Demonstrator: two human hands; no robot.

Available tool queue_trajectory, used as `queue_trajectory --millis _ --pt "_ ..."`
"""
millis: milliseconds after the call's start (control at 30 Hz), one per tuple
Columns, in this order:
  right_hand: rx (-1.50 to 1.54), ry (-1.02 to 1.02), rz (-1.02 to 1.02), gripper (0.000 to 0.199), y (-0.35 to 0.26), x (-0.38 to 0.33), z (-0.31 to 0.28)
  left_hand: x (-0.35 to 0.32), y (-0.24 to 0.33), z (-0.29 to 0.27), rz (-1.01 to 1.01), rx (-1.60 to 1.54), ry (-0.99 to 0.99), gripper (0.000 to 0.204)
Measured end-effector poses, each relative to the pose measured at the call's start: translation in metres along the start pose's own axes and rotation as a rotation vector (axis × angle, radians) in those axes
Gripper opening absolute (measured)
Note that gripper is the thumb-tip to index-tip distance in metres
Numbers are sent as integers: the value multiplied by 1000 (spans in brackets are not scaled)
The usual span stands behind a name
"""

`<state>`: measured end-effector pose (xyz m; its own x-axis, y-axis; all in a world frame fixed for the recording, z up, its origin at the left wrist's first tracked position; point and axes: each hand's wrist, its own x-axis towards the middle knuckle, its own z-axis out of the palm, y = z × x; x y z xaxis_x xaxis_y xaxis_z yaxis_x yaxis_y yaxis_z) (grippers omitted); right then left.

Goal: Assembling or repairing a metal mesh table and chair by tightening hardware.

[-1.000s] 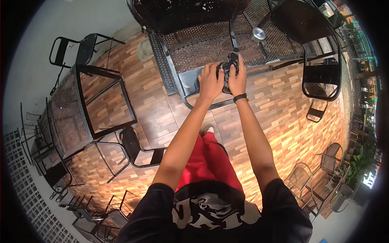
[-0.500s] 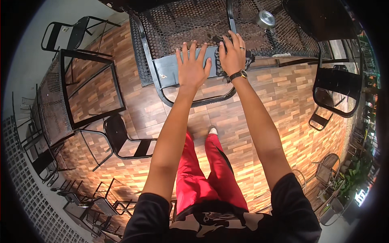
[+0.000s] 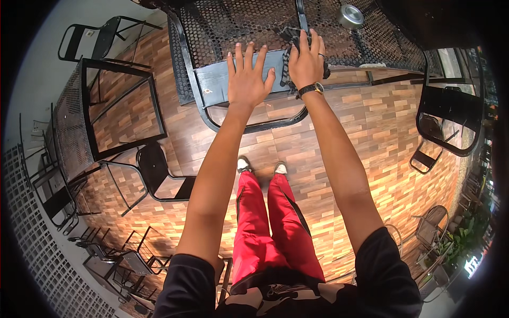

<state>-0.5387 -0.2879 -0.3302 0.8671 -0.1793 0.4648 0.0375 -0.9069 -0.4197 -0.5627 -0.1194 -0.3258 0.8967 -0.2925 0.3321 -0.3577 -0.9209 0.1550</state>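
A dark crumpled cloth (image 3: 290, 40) is pressed under the right hand (image 3: 306, 64), whose fingers (image 3: 309, 45) lie flat and close together on top of it rather than curled round it; only the cloth's left edge and upper end can be seen past the hand. A dark watch (image 3: 311, 89) is worn on that wrist and a ring on one finger. The left hand (image 3: 246, 79) is laid just beside the right, palm down, fingers spread wide and holding nothing, on the grey seat (image 3: 214, 84) of a black metal chair (image 3: 185, 79) drawn up against the table. The cloth lies at the near edge of the black mesh table (image 3: 238, 24), where the table rim meets the chair's seat. Farther back on the mesh, to the right and well apart from both hands, a small round metal tin (image 3: 350, 16) is seen. The curved front bar of the chair stands between the person's legs and the table. A second mesh table (image 3: 79, 122) and a black chair (image 3: 159, 175) are placed to the left on the wood-patterned floor (image 3: 371, 138), and another black chair (image 3: 450, 122) to the right. Red trousers (image 3: 265, 228) and two shoes are seen below.
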Motion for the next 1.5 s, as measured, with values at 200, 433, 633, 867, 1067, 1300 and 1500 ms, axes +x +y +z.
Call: queue_trajectory --millis 200,433,633,867,1067,1300,1500 --pt "-10 -79 -134 53 0 -40 -16 -1 -4 -3 -27 -21 -1 60" --pt "41 -117 -1 53 8 -30 -14 -1 -2 -1 -24 -18 17 59" --pt "24 -15 6 52 11 7 5 0 -2 0 -22 -19 26 59" --pt "49 -78 3 53 15 -19 -9 12 14 4 -65 114 -18 57" --pt "119 -145 33 55 13 19 4 52 32 22 37 -148 -9 45" --pt "57 -137 -47 55 16 82 29 48 39 26 51 -73 -45 47" --pt "7 -74 -78 59 14 115 47 48 39 27 51 -67 -51 45"
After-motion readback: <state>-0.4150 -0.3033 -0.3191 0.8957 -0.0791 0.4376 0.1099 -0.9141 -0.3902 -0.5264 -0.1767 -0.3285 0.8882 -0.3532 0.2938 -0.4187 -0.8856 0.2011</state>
